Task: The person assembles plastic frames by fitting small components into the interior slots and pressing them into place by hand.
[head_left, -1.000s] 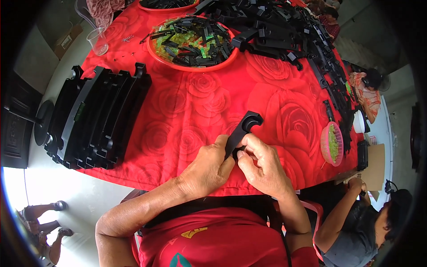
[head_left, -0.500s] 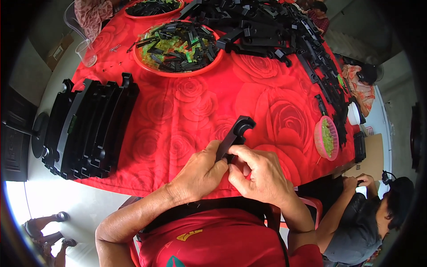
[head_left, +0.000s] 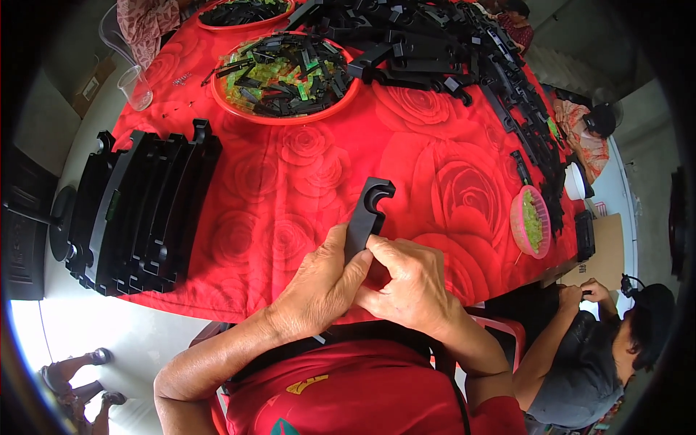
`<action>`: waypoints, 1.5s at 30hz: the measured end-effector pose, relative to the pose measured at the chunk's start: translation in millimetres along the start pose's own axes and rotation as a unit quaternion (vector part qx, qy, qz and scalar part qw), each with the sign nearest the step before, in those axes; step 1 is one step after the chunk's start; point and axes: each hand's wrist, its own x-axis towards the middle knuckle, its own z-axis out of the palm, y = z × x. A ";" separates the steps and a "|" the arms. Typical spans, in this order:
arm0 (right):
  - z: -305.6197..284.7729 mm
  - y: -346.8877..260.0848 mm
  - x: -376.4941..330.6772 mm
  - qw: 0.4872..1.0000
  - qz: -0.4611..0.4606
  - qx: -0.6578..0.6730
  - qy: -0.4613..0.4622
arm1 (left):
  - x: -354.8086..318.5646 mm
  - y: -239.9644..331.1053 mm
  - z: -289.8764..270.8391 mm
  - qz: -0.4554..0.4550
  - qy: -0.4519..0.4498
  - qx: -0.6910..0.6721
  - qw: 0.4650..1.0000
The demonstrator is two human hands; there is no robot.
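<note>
A long black plastic part [head_left: 360,221] with a hook-shaped end stands up between my hands, its hook pointing away from me. My left hand [head_left: 315,286] is closed round its lower left side, thumb across the face. On the other side, my right hand [head_left: 409,279] grips the part low down with curled fingers. The part's lower end is hidden behind my hands, and so are most of my right fingertips. To my left, several similar black parts [head_left: 141,210] stand in a row side by side.
A red basket [head_left: 286,120] holds small black and yellow-green pieces, with another basket [head_left: 246,27] behind it. Black parts [head_left: 424,54] are heaped at the far right. A pink basket [head_left: 538,253], a clear cup [head_left: 135,87] and a seated co-worker [head_left: 587,370] are around the edges.
The black part has turned so its broad face shows more, and its hooked end has shifted left and away from me. Both hands keep hold of it.
</note>
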 end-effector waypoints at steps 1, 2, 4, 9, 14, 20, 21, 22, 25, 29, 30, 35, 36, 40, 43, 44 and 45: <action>3.2 3.7 -1.2 1.000 0.004 0.013 0.012 | 1.3 -2.4 1.6 0.000 0.000 -0.001 1.000; 5.3 5.6 -1.7 0.999 0.008 0.027 0.024 | 2.6 -4.8 2.8 -0.007 0.001 0.011 1.000; 6.5 6.0 -1.6 0.999 0.011 0.035 0.026 | 4.0 -4.8 4.4 -0.014 0.002 0.023 1.000; 9.2 11.3 -1.8 0.999 -0.017 0.033 0.038 | 4.9 -9.6 9.8 0.026 0.009 0.029 0.999; 11.7 11.5 -4.6 0.999 -0.008 0.039 0.022 | 7.8 3.0 2.6 -0.019 -0.018 0.043 0.999; 11.1 11.3 -2.1 0.999 0.013 0.049 0.008 | 9.6 -8.6 8.4 0.009 -0.007 0.017 1.000; 11.4 9.8 -1.7 0.999 0.013 0.050 0.007 | 10.2 -8.1 7.5 -0.004 -0.015 0.014 1.000; 11.9 8.0 -1.3 0.998 0.014 0.056 0.014 | 9.5 -8.2 6.7 -0.005 -0.014 0.013 1.000; 11.7 6.3 0.2 0.997 0.014 0.069 0.014 | 8.7 -8.1 4.6 0.003 -0.018 0.013 1.000; 10.9 7.4 -0.4 0.998 0.010 0.057 -0.004 | 7.2 -1.3 1.5 -0.016 -0.047 0.022 0.999; 10.6 7.7 -0.6 0.998 0.011 0.058 -0.004 | 7.1 -1.5 1.4 -0.007 -0.046 0.027 0.999; 7.8 6.6 -0.4 0.998 0.017 0.064 -0.019 | 6.6 -9.6 1.1 -0.003 -0.067 0.032 0.997; 7.1 6.9 -1.6 0.998 0.017 0.064 -0.019 | 6.0 -8.4 0.2 -0.016 -0.080 0.045 0.996; 4.7 5.2 -2.4 0.997 0.021 0.069 -0.029 | 5.8 4.4 -4.2 -0.035 -0.094 0.053 0.994; 6.7 4.7 -4.1 0.996 0.028 0.077 -0.023 | 6.1 9.7 -8.4 -0.076 -0.097 0.042 0.992; 6.7 4.0 -5.5 0.996 0.033 0.084 -0.027 | 5.4 8.5 -11.0 -0.065 -0.095 0.049 0.992; 5.4 2.7 -8.3 0.996 0.032 0.084 -0.027 | 4.6 6.7 -13.4 -0.055 -0.093 0.057 0.992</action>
